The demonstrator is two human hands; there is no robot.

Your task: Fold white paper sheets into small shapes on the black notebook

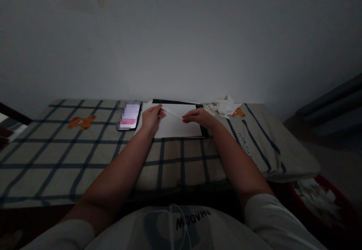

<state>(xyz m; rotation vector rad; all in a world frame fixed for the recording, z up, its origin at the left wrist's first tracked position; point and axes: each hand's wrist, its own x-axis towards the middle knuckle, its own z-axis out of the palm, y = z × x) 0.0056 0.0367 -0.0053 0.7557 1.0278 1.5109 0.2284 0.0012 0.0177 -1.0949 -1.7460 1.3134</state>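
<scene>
1. A narrow white paper strip [172, 113] is held between both hands, above a white sheet [177, 127] that lies on a dark board [175, 101].
2. The left end of the strip is pinched by the left hand [151, 118]; its grip is closed on the paper with thumb and fingertips.
3. The right end is pinched by the right hand [199, 117], the grip likewise narrow and closed on the strip.
4. The strip is stretched at a slight slant, higher at the left hand and lower at the right.
5. The sheet and board are carried by a surface covered with a checked cloth [85, 155] bearing orange bear figures.
6. A phone [129, 115] with a lit screen is seen just left of the sheet.
7. A heap of folded white papers [223, 106] is seen near the right hand, at the far edge by the wall.
</scene>
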